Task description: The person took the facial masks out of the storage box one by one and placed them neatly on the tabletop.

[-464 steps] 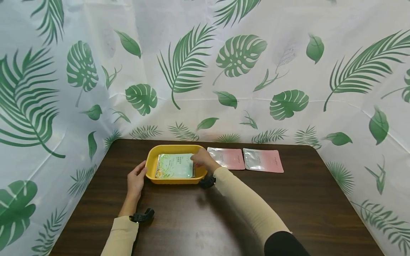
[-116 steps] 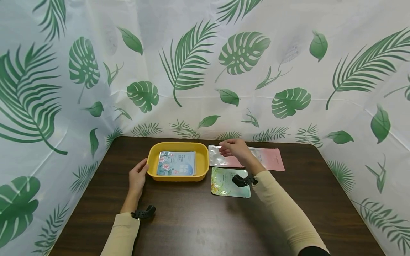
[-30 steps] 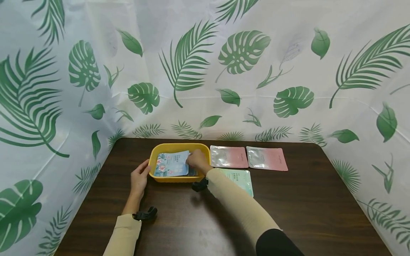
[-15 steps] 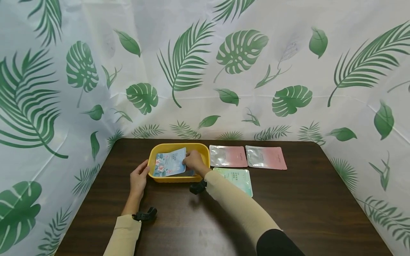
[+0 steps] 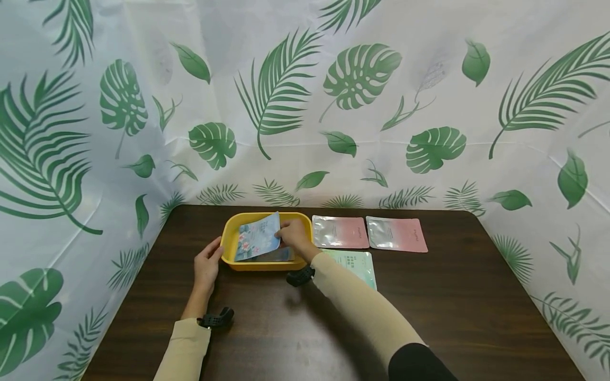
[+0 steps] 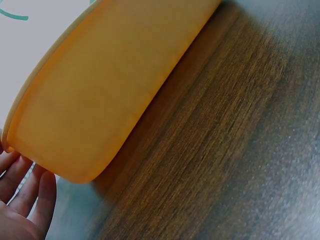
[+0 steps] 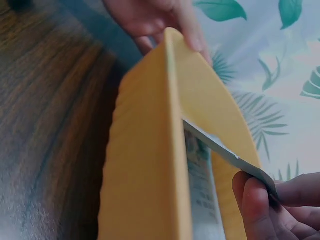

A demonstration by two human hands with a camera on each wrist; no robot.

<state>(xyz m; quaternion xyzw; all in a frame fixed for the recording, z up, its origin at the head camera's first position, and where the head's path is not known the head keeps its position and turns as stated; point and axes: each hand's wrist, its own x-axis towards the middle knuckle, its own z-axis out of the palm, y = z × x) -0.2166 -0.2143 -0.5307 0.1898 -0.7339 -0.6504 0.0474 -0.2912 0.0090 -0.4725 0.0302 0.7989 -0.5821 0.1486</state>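
A yellow plastic tray [image 5: 229,243] stands toward the back of the table. At its left end my left hand [image 5: 206,264] grips the rim; in the right wrist view, one digit of that hand [image 7: 150,17] reaches over the edge. My right hand [image 5: 293,235] pinches the right edge of a blue floral sheet mask packet [image 5: 259,235], tilted up inside the tray. The right wrist view shows the raised packet [image 7: 230,157] edge-on between thumb and fingers [image 7: 257,200]. Beneath it, another packet [image 5: 274,256] lies in the tray, partly covered.
Two silver-and-pink packets [image 5: 340,233] [image 5: 397,234] lie side by side right of the tray. A green packet [image 5: 357,264] lies nearer, partly behind the right forearm. A leaf-patterned sheet [image 5: 286,106] hangs behind the dark wooden table [image 5: 267,328].
Earlier, the green packet went from the tray to the table. Over the last second, the right hand has lifted the blue packet's right edge and tilted it up. The left hand stays at the tray.
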